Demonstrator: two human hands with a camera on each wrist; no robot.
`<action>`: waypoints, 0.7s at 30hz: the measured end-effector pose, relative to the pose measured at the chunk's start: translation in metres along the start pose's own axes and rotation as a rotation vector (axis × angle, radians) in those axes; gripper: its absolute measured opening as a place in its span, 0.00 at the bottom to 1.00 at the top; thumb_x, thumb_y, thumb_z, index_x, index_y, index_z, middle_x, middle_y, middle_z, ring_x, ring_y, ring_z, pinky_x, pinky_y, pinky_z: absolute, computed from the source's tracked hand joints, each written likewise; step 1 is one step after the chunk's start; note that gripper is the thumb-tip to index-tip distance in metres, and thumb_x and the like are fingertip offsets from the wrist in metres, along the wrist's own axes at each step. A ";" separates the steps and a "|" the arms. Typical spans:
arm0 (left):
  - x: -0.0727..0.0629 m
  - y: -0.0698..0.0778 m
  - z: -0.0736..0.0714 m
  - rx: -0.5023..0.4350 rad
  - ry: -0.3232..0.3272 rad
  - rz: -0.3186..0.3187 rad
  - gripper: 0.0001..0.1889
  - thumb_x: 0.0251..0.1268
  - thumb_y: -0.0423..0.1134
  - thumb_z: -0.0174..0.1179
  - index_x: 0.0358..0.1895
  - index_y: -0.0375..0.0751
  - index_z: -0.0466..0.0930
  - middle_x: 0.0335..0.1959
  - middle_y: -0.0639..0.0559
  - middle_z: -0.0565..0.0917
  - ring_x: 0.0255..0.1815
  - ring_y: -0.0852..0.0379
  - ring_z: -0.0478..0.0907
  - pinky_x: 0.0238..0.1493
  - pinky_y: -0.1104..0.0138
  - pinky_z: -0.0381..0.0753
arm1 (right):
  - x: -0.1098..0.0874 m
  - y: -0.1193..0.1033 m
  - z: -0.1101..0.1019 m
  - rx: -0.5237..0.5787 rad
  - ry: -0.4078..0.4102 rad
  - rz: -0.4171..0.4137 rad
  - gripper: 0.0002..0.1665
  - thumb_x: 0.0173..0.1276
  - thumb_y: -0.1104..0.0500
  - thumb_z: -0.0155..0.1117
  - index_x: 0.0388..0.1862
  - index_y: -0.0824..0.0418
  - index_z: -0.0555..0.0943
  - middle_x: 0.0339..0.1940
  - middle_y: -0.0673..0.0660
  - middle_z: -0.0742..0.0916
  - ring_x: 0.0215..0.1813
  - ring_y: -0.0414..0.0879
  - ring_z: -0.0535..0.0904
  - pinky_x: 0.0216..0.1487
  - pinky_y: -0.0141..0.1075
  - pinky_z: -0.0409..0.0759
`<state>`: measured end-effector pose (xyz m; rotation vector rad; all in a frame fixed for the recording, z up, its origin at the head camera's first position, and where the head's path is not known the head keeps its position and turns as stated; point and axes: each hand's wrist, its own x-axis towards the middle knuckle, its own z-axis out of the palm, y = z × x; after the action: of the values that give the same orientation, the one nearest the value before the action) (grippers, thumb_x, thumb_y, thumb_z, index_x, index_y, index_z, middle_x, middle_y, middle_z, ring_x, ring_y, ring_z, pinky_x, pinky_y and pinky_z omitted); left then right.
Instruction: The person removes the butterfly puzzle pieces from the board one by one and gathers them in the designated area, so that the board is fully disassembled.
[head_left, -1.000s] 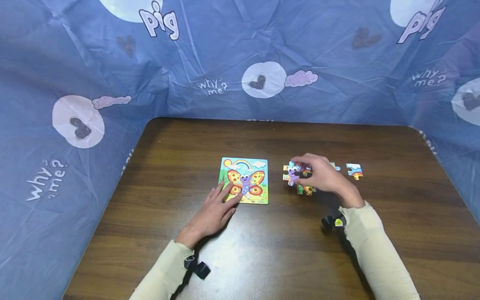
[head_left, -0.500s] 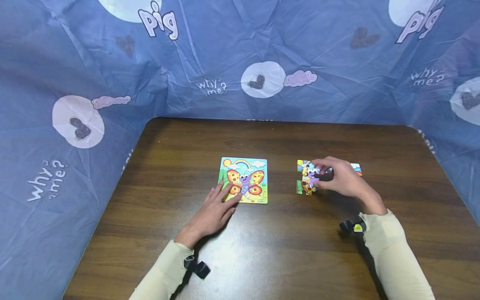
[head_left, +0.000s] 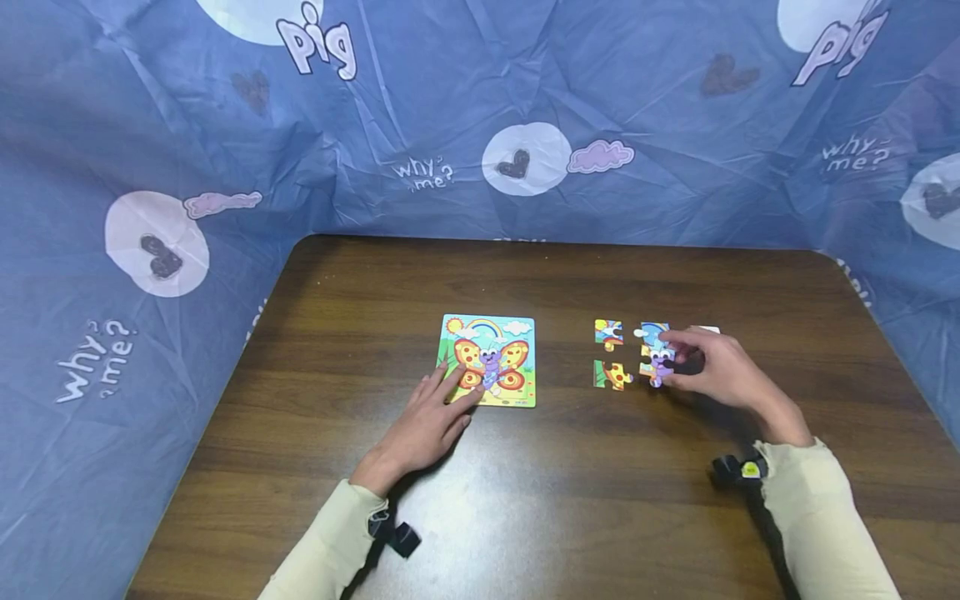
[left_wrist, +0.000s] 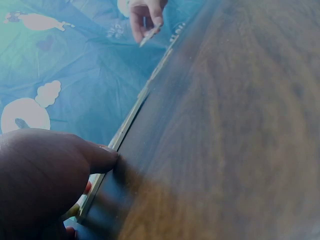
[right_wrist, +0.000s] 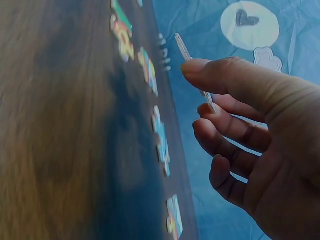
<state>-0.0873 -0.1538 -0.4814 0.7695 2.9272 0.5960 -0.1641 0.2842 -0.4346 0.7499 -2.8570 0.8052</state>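
right hand point(head_left: 720, 375): pinching butterfly-face puzzle piece point(head_left: 658, 365) thumb-to-fingers above table point(head_left: 360, 333), toward far edge | left hand point(head_left: 422, 423): resting straight-fingered on near-left corner of butterfly board point(head_left: 516, 360)

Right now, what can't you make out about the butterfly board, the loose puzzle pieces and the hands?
Head view: the board's lower left corner, covered by the left hand.
Head view: most of the far-right piece, behind the right hand.
Head view: the board's bottom print, too small to read.
Right wrist view: the held piece's picture, turned edge-on.
Left wrist view: the right wrist, cut off by the top edge.
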 end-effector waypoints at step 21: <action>0.000 0.000 0.000 -0.002 -0.022 -0.016 0.23 0.78 0.45 0.50 0.73 0.53 0.70 0.81 0.39 0.58 0.83 0.34 0.48 0.79 0.38 0.51 | -0.017 0.022 0.003 -0.012 -0.114 0.024 0.32 0.47 0.64 0.81 0.54 0.65 0.84 0.32 0.50 0.86 0.35 0.33 0.77 0.36 0.30 0.76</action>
<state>-0.0874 -0.1538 -0.4809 0.7472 2.9097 0.5851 -0.1594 0.3064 -0.4506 0.7864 -2.9739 0.7708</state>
